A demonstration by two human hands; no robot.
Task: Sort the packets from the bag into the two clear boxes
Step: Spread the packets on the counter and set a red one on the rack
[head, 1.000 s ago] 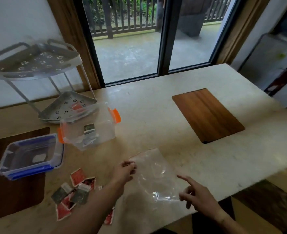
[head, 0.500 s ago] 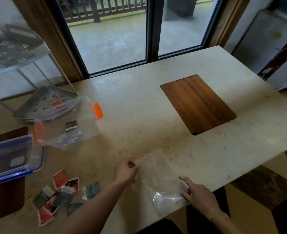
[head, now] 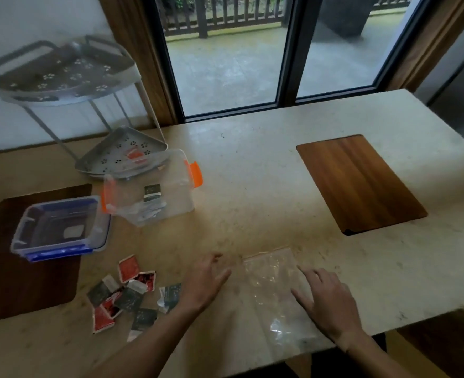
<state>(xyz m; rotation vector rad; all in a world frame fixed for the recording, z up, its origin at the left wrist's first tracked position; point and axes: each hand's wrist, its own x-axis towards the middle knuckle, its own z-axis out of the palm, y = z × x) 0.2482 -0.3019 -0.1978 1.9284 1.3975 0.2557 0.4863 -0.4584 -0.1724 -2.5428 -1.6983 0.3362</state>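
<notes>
An empty clear plastic bag [head: 273, 293] lies flat near the table's front edge. My right hand [head: 326, 304] rests on its right side with fingers spread. Just left of the bag hovers my left hand [head: 204, 282], flat and holding nothing. A pile of several red and dark green packets [head: 127, 293] lies left of that hand. The clear box with orange clips [head: 149, 192] holds a few dark packets. The clear box with blue clips [head: 59, 227] sits at the left with one pale packet inside.
A grey two-tier corner rack [head: 69, 85] stands at the back left against the wall. A wooden inlay [head: 359, 184] sits in the table [head: 252, 173] at the right, and a darker one [head: 31, 268] lies under the blue box. The table's front edge is close to my arms.
My left hand has let go of the bag's top corner and moved left, opening flat. The bag now lies flat under my right hand. The view shifted with my head.
</notes>
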